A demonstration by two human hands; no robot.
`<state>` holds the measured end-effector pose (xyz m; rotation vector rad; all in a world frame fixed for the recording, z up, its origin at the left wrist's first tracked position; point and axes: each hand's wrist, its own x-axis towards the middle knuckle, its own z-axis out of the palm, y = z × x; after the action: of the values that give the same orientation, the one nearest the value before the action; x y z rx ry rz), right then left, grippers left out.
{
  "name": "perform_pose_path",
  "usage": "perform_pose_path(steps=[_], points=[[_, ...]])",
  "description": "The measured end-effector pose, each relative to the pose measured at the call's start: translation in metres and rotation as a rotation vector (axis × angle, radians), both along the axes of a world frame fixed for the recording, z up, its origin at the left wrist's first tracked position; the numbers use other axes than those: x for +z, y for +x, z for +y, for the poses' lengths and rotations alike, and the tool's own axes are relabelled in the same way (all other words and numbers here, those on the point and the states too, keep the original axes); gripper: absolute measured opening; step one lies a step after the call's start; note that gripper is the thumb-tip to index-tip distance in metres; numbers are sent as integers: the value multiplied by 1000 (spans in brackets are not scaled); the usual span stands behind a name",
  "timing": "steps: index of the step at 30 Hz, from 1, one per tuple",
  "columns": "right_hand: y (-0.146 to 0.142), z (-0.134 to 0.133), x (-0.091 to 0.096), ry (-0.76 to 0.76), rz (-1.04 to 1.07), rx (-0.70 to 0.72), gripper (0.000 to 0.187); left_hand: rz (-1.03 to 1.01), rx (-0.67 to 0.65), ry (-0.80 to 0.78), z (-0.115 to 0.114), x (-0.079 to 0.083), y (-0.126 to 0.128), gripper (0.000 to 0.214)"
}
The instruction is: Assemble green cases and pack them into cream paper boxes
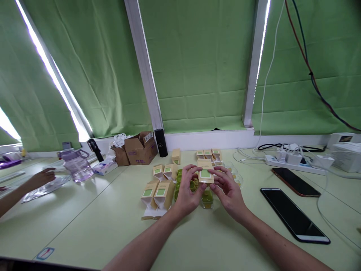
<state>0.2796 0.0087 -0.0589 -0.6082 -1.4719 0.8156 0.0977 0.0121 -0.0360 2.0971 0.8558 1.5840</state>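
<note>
Between my two hands is a small tan cardboard box with a green label. My left hand grips its left side with bent fingers, and my right hand closes on its right side. Below the box stands a small clear container with green contents. More green containers sit behind my left hand, partly hidden by it. To the left, open tan boxes with green labels lie in two groups. Further tan boxes stand behind the held one.
A brown carton, a black cylinder and a purple water jug stand at the back left. Two phones and a power strip with cables occupy the right. Another person's hand reaches in at far left.
</note>
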Motion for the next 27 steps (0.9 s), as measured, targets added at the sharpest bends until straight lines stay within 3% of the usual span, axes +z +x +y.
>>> perform_pose_path(steps=[27], points=[[-1, 4, -2, -34, 21, -35, 28, -27, 61, -3, 2, -4, 2, 26]])
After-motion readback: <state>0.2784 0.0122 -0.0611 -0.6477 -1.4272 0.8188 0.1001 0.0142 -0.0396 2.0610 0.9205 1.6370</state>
